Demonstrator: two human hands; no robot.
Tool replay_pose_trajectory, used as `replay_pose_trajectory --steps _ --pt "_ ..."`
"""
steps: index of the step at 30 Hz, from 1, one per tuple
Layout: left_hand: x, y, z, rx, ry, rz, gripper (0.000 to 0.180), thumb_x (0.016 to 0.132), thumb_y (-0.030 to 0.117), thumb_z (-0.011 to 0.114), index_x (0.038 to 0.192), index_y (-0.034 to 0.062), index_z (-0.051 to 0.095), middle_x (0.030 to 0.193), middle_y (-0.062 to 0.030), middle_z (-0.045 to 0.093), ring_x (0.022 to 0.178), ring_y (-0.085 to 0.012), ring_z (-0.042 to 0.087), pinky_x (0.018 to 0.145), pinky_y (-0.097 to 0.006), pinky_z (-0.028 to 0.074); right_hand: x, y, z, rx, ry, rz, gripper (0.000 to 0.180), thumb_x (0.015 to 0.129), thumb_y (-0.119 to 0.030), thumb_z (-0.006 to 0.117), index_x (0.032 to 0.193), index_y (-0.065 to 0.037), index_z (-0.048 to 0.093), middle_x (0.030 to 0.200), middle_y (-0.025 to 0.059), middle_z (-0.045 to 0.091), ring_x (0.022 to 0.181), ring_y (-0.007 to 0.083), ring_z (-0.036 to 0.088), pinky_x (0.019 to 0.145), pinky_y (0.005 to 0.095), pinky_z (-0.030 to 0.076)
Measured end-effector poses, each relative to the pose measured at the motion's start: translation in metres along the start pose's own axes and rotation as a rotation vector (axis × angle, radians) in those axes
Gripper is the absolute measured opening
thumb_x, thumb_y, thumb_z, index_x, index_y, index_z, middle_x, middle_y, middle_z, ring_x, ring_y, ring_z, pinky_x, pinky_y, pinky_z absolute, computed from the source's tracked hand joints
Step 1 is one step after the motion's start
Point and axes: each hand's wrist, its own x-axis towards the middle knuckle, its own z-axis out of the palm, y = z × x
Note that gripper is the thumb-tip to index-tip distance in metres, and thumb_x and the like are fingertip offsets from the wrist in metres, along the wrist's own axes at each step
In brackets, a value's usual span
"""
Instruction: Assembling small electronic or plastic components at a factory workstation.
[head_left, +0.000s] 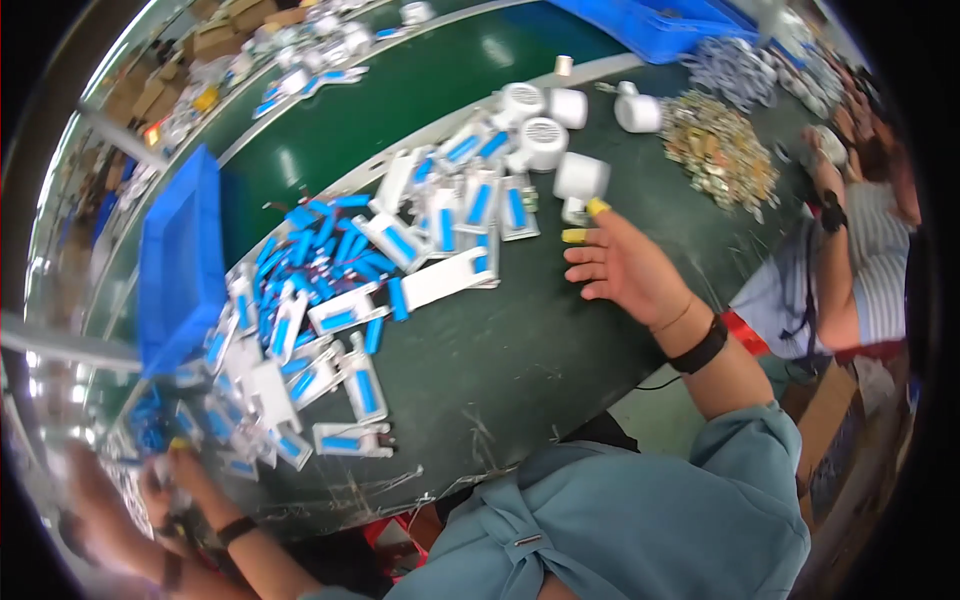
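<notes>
A: Right hand (625, 268) lies on the dark green counter (520, 350), palm down. Fingers spread and loose, gripping nothing. Yellow caps sit on two fingertips (574, 236).

B: What is nearest to it?

A: A white cylindrical housing (581, 177), just beyond the capped fingertips, touching or nearly touching the upper one; cannot tell which. A black band sits on that wrist.

B: And further out from the housing?

A: Left of it, two round white vented parts (532, 120) and a scatter of white trays with blue cells (470, 200). Further left of the housing, a heap of loose blue cells (320, 245) with thin wires. Right of the housing, well apart, a pile of small brass-coloured metal pieces (720, 150).

B: The left hand?

A: Left hand (180, 480) is far down-left of the housing, at the near counter edge, blurred. Fingers look curled around something small and pale, but the blur hides what it is and whether they are closed.

B: Anything else?

A: A blue bin (180, 260) stands far left of the housing, beyond the cell heap. A second person, in a striped top (880, 270), sits right of the housing past the brass pile, one hand on a white part there.
</notes>
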Motion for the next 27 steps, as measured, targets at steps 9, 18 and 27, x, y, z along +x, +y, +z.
replay_pose_trajectory --steps 9,18,27 --pt "-0.099 0.008 -0.046 0.073 0.136 0.079 0.024 0.089 0.005 0.064 0.112 -0.0017 0.066 0.093 -0.0036 0.066 0.079 -0.0088 0.058 0.069 -0.023 0.047 0.008 0.004 -0.015 -0.071 -0.003 -0.056 0.026 0.100 -0.021 0.049 0.115 -0.002 0.059 0.100 0.0069 0.069 0.083 0.0147 0.066 0.065 0.0256 0.053" --pt "-0.185 0.077 -0.007 0.590 0.085 0.290 0.028 0.085 0.010 0.061 0.111 0.0006 0.067 0.109 -0.0180 0.066 0.106 -0.0361 0.057 0.096 -0.043 0.043 -0.034 0.041 0.027 -0.248 -0.032 -0.127 0.029 0.101 -0.020 0.046 0.122 -0.001 0.054 0.093 0.0046 0.062 0.075 0.0101 0.059 0.064 0.0250 0.051" --pt "-0.241 0.108 0.001 0.473 0.105 0.241 0.035 0.080 0.005 0.065 0.114 -0.0027 0.061 0.127 -0.0177 0.057 0.114 -0.0345 0.054 0.098 -0.040 0.044 -0.054 0.076 0.056 -0.361 -0.193 0.030 0.033 0.100 -0.014 0.046 0.129 0.001 0.050 0.095 0.0064 0.060 0.076 0.0117 0.060 0.065 0.0255 0.052"
